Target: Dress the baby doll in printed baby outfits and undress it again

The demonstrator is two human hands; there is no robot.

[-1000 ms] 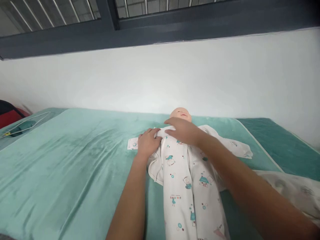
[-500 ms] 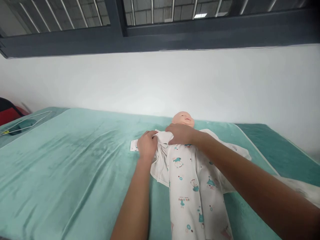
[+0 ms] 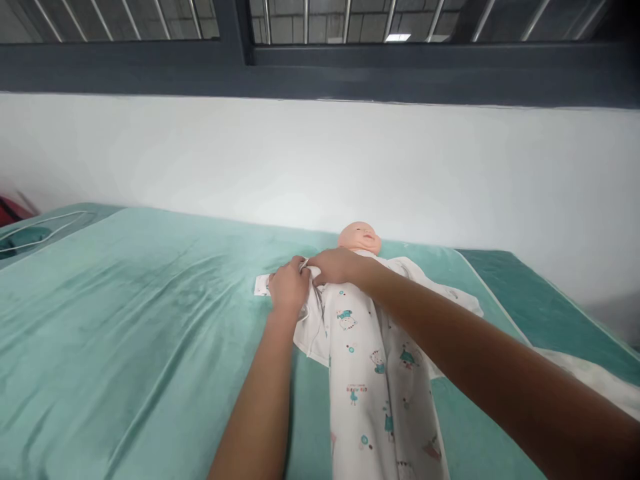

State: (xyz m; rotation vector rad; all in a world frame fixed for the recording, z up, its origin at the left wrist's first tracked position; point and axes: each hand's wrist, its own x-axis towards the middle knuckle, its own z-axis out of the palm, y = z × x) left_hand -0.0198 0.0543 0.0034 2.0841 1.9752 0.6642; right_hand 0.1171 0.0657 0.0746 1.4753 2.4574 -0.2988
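A baby doll lies on its back, its head toward the wall. White baby clothes printed with small teal figures cover its body. My left hand is closed on the bunched cloth near the shoulder of the left sleeve, whose cuff sticks out beyond my fingers. Right beside it, my right hand reaches across the doll's chest and pinches the edge of the same baby shirt. My fingers hide the doll's arm on that side.
A teal sheet with wrinkles covers the bed up to the white wall. More white cloth lies at the right. A pale cord and a red item are at the far left, below the barred window.
My right hand has moved left from the doll's neck area to meet my left hand at the shirt's edge. My left hand keeps its grip. The view has shifted slightly.
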